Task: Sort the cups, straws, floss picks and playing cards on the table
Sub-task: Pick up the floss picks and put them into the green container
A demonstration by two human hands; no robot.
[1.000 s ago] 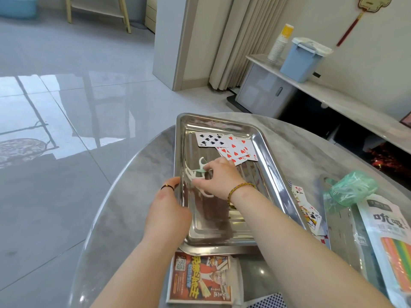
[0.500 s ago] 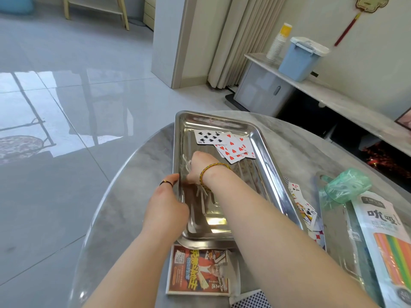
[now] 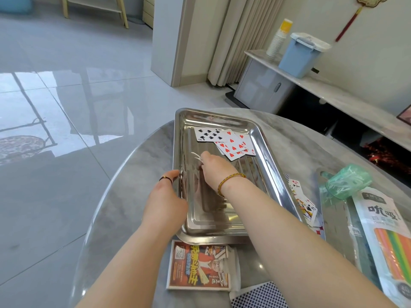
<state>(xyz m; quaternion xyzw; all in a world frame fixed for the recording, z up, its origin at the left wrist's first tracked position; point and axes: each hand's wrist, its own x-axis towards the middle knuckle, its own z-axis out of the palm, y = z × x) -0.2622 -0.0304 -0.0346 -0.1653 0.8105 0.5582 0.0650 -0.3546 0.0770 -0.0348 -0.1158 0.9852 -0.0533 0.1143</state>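
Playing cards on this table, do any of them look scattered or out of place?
Yes. Some cards lie fanned, face up, at the far end of the tray. A loose heap sits on the table by its right rim, and a face-down card lies apart at the near edge beside the card box.

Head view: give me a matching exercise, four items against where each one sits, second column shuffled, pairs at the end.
Items
1. 8 of spades
2. card box
3. straw pack
4. floss picks

Places
A. on the table, in front of the tray's near rim
B. pinched by the right hand
C. face up at the far end inside the tray
D. at the table's right edge

Pairs: 1-C, 2-A, 3-D, 4-B
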